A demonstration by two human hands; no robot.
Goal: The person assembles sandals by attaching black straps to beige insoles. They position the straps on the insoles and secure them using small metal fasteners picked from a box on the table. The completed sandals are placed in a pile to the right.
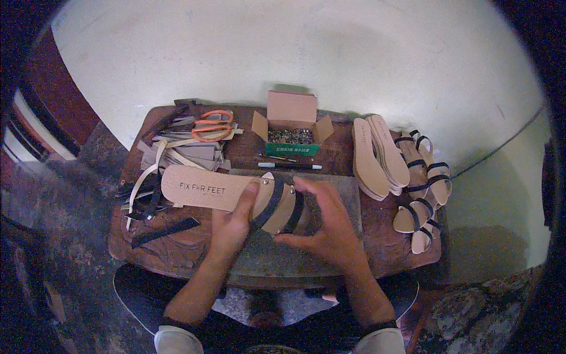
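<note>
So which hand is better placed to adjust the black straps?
Probably the right hand: its fingertips are at the strapped end of the sandal, while the left hand grips it behind the black straps, thumb on top.

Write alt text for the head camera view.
A person's left hand grips a tan sandal with two black straps over a brown wooden table, right hand at its edge. Nearby are orange-handled scissors, an open green cardboard box, stacked tan soles and strapped sandals.
</note>
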